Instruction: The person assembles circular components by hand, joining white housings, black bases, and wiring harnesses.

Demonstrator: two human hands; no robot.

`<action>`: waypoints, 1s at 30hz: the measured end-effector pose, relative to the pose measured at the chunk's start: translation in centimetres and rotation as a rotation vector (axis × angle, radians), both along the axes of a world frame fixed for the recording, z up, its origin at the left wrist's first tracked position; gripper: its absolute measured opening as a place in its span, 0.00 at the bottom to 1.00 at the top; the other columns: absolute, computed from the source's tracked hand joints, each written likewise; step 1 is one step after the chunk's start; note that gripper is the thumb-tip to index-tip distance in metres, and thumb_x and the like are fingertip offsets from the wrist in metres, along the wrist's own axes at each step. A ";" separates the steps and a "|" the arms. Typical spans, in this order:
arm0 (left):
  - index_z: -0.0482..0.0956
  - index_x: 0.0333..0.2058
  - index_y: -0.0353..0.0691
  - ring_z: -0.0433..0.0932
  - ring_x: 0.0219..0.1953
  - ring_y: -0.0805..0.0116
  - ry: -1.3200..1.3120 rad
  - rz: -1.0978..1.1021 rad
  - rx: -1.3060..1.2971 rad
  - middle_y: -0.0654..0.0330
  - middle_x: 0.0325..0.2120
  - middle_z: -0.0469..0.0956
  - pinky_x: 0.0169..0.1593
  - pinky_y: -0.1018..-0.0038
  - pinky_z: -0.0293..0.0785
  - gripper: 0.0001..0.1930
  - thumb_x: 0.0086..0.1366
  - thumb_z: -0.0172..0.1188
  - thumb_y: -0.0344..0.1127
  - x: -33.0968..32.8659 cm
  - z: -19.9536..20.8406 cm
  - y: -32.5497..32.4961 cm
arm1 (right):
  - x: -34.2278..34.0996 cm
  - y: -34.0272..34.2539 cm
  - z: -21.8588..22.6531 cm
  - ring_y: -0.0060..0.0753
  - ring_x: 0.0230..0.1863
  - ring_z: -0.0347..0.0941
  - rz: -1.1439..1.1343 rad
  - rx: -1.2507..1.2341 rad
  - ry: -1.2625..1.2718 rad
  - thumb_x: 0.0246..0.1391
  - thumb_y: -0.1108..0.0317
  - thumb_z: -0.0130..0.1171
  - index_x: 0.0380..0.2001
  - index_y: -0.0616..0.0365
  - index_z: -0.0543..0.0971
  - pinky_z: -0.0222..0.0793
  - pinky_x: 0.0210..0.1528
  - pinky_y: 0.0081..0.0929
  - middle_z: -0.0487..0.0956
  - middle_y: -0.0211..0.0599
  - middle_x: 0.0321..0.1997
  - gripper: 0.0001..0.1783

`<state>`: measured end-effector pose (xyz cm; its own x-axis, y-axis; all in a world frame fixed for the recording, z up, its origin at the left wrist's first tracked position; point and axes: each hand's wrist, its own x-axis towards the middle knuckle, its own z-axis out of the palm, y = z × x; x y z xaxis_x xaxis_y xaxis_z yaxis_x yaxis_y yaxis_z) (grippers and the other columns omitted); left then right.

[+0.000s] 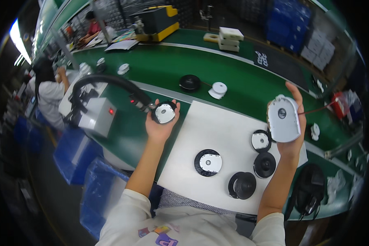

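My left hand (158,130) is raised over the left of the bench, palm up, its fingers round a black round part with a white plate (165,113) set in it. Right beside that part is the tip of a black flexible hose (112,80). In my right hand (290,148), held up over the right side, is a white rounded housing (283,123) with a dark round centre. Below, on a white board (188,135), lie a black disc with a white plate (210,163), a similar one (261,140), a black round part (264,165) and another black part (244,185).
The hose rises from a white box (100,117) with a red light. Beyond the board, a green conveyor (151,61) carries black and white round parts (190,83). A black bag (309,188) lies at right, blue bins (76,156) at left. Two people sit at far left.
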<state>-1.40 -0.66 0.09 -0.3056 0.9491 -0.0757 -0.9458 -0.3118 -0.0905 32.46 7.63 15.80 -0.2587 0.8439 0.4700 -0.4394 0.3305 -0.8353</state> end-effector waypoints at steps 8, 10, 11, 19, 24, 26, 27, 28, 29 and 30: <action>0.75 0.50 0.46 0.62 0.62 0.35 0.023 0.121 0.055 0.35 0.57 0.65 0.66 0.42 0.57 0.19 0.71 0.43 0.49 -2.4 2.0 0.5 | -7.9 0.7 -2.8 0.21 0.49 0.74 0.319 -0.179 -0.177 0.71 0.48 0.33 0.64 0.43 0.63 0.74 0.45 0.22 0.75 0.30 0.51 0.25; 0.75 0.50 0.45 0.63 0.61 0.35 -0.039 0.145 0.067 0.36 0.56 0.66 0.67 0.42 0.55 0.20 0.70 0.44 0.49 -3.1 2.1 0.8 | -10.9 1.6 -3.8 0.24 0.51 0.72 0.368 -0.197 -0.291 0.71 0.47 0.33 0.63 0.42 0.62 0.73 0.46 0.24 0.73 0.31 0.54 0.24; 0.75 0.50 0.45 0.63 0.61 0.36 -0.027 0.124 0.044 0.36 0.56 0.67 0.67 0.42 0.55 0.20 0.70 0.44 0.50 -3.2 1.9 0.9 | -12.1 2.0 -4.0 0.25 0.52 0.72 0.385 -0.208 -0.348 0.71 0.46 0.33 0.63 0.41 0.61 0.74 0.46 0.27 0.72 0.30 0.54 0.24; 0.70 0.58 0.48 0.65 0.60 0.39 -0.089 0.058 -0.076 0.39 0.55 0.69 0.63 0.43 0.60 0.27 0.71 0.39 0.57 2.8 1.9 -8.5 | -23.1 3.7 -11.5 0.20 0.28 0.71 0.476 -0.484 -0.477 0.66 0.34 0.33 0.55 0.37 0.67 0.56 0.20 0.20 0.78 0.24 0.38 0.27; 0.67 0.63 0.58 0.65 0.60 0.29 0.024 0.062 0.009 0.36 0.59 0.67 0.62 0.40 0.61 0.28 0.70 0.40 0.60 5.3 1.0 -17.4 | -27.6 0.0 -16.0 0.28 0.19 0.65 0.794 -0.841 -0.266 0.68 0.37 0.33 0.49 0.42 0.67 0.53 0.17 0.21 0.74 0.40 0.30 0.24; 0.66 0.63 0.57 0.67 0.58 0.28 0.039 0.097 -0.087 0.35 0.57 0.69 0.60 0.39 0.63 0.29 0.69 0.39 0.62 5.4 0.2 -20.7 | -28.2 -0.5 -16.2 0.30 0.19 0.65 0.913 -0.929 -0.162 0.69 0.45 0.34 0.49 0.42 0.69 0.53 0.17 0.22 0.74 0.45 0.30 0.19; 0.69 0.61 0.59 0.70 0.54 0.30 0.051 0.135 -0.212 0.36 0.55 0.70 0.56 0.41 0.67 0.28 0.69 0.38 0.63 5.6 0.3 -21.9 | -27.7 -0.7 -16.2 0.30 0.19 0.65 0.912 -0.927 -0.160 0.69 0.45 0.34 0.49 0.42 0.69 0.53 0.17 0.22 0.74 0.45 0.30 0.19; 0.71 0.60 0.60 0.73 0.50 0.31 0.062 0.184 -0.339 0.37 0.54 0.72 0.51 0.42 0.71 0.28 0.69 0.36 0.63 5.7 0.4 -23.2 | -26.9 -1.2 -15.6 0.30 0.19 0.65 0.969 -0.909 -0.096 0.68 0.48 0.34 0.50 0.41 0.69 0.54 0.17 0.22 0.74 0.47 0.30 0.18; 0.71 0.59 0.61 0.74 0.50 0.31 0.080 0.185 -0.302 0.37 0.53 0.72 0.51 0.42 0.72 0.28 0.69 0.36 0.64 5.6 -0.1 -24.5 | -26.1 -1.6 -14.9 0.31 0.19 0.65 1.026 -0.890 -0.032 0.67 0.51 0.34 0.51 0.40 0.69 0.54 0.17 0.23 0.73 0.49 0.30 0.17; 0.71 0.60 0.63 0.73 0.51 0.29 0.109 0.192 -0.277 0.37 0.55 0.71 0.52 0.40 0.71 0.28 0.69 0.36 0.65 5.4 -0.7 -25.8 | -25.8 -2.0 -14.3 0.31 0.18 0.64 0.995 -0.924 -0.036 0.66 0.52 0.34 0.53 0.37 0.69 0.54 0.17 0.22 0.72 0.50 0.29 0.18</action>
<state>3.96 -26.47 -0.62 -0.4969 0.8217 -0.2789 -0.8670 -0.4835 0.1205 6.69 5.61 1.48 -0.9383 0.2947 -0.1808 -0.1349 -0.7936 -0.5933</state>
